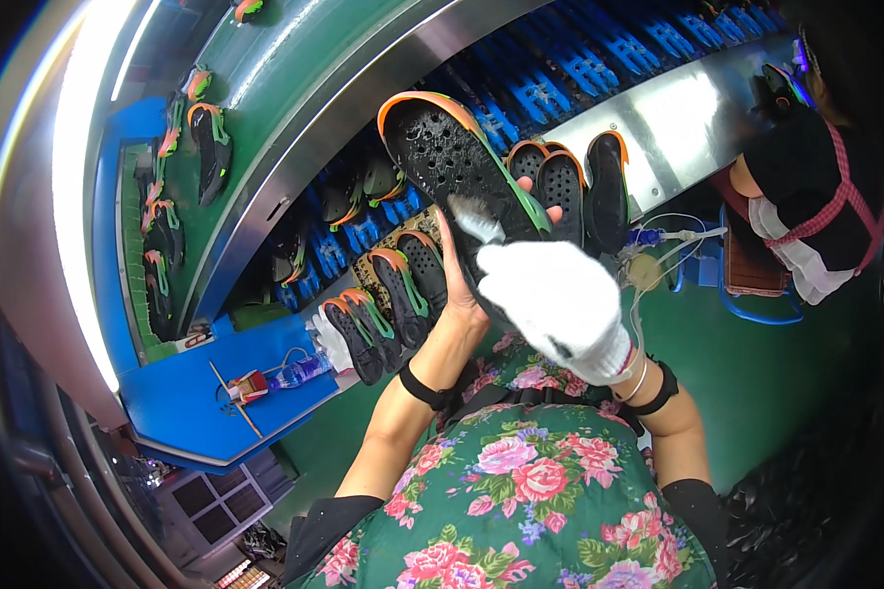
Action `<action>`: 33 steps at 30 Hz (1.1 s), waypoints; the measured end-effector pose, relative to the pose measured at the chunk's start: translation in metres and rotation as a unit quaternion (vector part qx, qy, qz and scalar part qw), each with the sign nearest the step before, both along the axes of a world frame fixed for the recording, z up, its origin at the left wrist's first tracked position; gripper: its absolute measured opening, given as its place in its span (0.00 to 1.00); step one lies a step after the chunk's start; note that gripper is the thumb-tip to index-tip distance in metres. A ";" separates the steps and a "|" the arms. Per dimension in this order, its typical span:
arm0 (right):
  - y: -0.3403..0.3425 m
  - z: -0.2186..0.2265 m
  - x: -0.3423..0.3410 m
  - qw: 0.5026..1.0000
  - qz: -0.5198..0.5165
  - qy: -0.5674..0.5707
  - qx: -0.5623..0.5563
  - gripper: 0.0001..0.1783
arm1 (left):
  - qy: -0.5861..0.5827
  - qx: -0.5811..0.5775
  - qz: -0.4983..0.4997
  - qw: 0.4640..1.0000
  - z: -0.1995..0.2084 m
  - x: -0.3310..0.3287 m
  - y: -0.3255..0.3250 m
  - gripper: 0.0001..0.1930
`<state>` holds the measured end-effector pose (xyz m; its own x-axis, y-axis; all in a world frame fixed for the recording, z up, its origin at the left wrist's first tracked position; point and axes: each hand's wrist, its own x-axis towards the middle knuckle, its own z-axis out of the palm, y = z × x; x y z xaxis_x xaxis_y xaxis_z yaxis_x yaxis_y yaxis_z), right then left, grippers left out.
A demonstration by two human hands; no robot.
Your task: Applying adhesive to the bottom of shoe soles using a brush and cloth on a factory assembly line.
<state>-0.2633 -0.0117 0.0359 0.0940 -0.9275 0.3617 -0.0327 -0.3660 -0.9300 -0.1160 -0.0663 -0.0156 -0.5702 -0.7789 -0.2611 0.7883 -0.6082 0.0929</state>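
My bare left hand (460, 280) grips a black shoe sole (447, 149) from beneath, with fingertips showing past its right edge. The sole has an orange and green rim, and its hole-dotted inner face is turned up with a wet sheen. In a white knit glove, my right hand (555, 302) is closed around a brush (477, 218), whose pale bristles touch the middle of the sole; the glove hides its handle. Just beyond the held sole stand several similar soles (561, 191). Left of my left forearm leans a row of more soles (395, 287).
A steel rail (295, 182) borders a green belt (275, 69) carrying several soles. Blue racks (540, 98) lie beyond. On the blue table (182, 402) are a bottle (303, 371), a red box (248, 386) and a stick. A co-worker (805, 187) is at right, near a brown stool (756, 267).
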 end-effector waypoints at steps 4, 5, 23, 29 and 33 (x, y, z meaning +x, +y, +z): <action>0.003 -0.007 -0.004 0.991 -0.004 0.061 -0.119 0.19 | -0.003 -0.029 -0.040 0.999 0.001 0.003 -0.002 0.46; 0.000 -0.010 -0.010 0.991 -0.010 0.062 -0.114 0.17 | 0.007 -0.042 -0.003 0.999 0.001 0.002 -0.002 0.46; 0.009 0.001 -0.006 0.990 0.079 0.039 -0.109 0.14 | 0.013 -0.047 0.000 0.999 0.000 0.018 -0.023 0.48; 0.006 -0.008 -0.002 0.990 0.021 0.071 -0.121 0.13 | -0.011 -0.077 -0.026 0.997 0.007 0.025 -0.024 0.55; 0.007 0.001 -0.006 0.991 0.115 0.011 -0.068 0.14 | -0.018 -0.097 -0.049 0.994 0.010 0.027 -0.027 0.57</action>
